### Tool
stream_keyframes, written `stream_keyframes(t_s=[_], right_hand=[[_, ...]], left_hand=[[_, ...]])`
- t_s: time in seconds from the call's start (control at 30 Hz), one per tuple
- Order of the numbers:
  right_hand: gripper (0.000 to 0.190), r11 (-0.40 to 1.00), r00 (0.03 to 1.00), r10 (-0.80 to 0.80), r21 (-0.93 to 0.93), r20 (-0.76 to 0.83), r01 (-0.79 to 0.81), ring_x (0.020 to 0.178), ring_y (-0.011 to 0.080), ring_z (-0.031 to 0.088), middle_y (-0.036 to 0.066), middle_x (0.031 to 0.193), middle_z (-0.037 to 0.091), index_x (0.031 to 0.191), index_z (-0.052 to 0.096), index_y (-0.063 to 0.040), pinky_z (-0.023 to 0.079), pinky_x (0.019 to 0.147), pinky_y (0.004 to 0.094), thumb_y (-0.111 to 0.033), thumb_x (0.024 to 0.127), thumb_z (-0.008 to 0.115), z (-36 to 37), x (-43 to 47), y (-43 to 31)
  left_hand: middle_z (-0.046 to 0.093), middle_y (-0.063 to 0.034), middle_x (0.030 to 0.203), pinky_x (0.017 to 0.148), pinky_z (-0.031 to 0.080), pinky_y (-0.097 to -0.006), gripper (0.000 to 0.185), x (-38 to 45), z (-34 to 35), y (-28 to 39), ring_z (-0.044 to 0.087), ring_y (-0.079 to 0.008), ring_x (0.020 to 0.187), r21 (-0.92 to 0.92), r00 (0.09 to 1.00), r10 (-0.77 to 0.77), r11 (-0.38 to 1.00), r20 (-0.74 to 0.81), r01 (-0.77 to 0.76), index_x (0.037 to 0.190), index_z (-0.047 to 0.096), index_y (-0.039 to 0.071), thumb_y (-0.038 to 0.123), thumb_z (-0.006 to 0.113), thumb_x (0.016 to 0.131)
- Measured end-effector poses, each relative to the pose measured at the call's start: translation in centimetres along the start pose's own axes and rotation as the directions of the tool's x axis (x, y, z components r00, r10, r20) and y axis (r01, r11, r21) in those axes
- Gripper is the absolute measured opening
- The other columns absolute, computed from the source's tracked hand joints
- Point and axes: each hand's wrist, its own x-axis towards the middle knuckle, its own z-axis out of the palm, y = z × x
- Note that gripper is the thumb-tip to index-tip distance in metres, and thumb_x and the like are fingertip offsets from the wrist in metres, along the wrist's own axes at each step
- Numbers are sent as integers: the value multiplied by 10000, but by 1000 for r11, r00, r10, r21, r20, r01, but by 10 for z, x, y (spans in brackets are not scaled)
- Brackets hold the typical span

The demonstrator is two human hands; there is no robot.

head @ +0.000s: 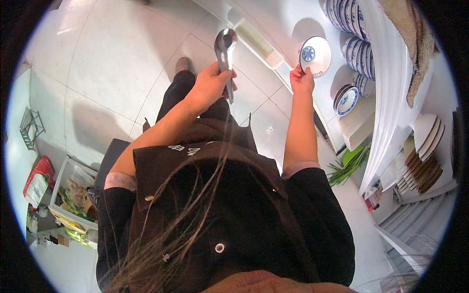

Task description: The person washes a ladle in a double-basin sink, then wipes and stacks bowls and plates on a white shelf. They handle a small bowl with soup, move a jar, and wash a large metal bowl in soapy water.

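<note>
My left hand (216, 84) is closed around the handles of shiny metal spoons (225, 42), held out in front of my apron with their rounded ends pointing away from me. They overlap, so I cannot tell how many there are. Out to the right, my right hand (302, 78) grips the near rim of a white bowl (322, 56) with a blue pattern and a dark rim. The bowl is tilted and hovers over or rests against a white surface (282, 18); which of the two is unclear. Beside it stand stacks of blue-and-white bowls (358, 55).
Small blue-rimmed dishes (347, 102) stand nearer me, by a white box (359, 128). A translucent plastic sheet (388, 110) and brown cloth (406, 47) hang at right. Green stalks (346, 168) lie below. At left are a vegetable crate (60, 183) and a wire rack (32, 128).
</note>
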Motion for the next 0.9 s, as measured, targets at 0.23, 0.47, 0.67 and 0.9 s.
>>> stream_keyframes(t_s=[0.23, 0.47, 0.67, 0.9], right_hand=[[288, 837, 909, 253, -547, 332, -34, 717, 122, 557, 73, 897, 653, 1086, 648, -3, 431, 596, 239, -272, 991, 607, 65, -103, 68], [169, 671, 854, 269, -723, 444, 164, 726, 82, 536, 7, 874, 628, 965, 688, -50, 396, 605, 220, -209, 911, 715, 114, -114, 94], [127, 715, 888, 212, -684, 407, 143, 759, 63, 510, -28, 850, 607, 916, 664, -115, 343, 592, 217, -205, 886, 749, 132, -88, 98], [166, 765, 926, 116, -627, 360, 148, 658, 82, 503, 8, 806, 607, 956, 660, -26, 335, 514, 216, -130, 874, 761, 150, -50, 103]], left_hand=[[655, -84, 786, 563, 475, -269, 224, 57, 5, 24, 586, -132, 617, 337, 990, 100, 933, 104, -129, 1046, 607, 9, 217, 547, 987], [693, -109, 819, 629, 523, -312, 278, 94, 12, 54, 649, -167, 692, 456, 975, 74, 874, 210, -165, 1076, 631, -21, 221, 550, 967], [687, -104, 789, 639, 532, -323, 294, 124, 9, 80, 645, -162, 690, 616, 959, 108, 746, 261, -252, 1051, 641, -28, 251, 579, 984], [684, -236, 824, 717, 535, -425, 209, 177, -1, 79, 673, -391, 772, 792, 887, 389, 445, 249, -418, 979, 647, -7, 169, 649, 865]])
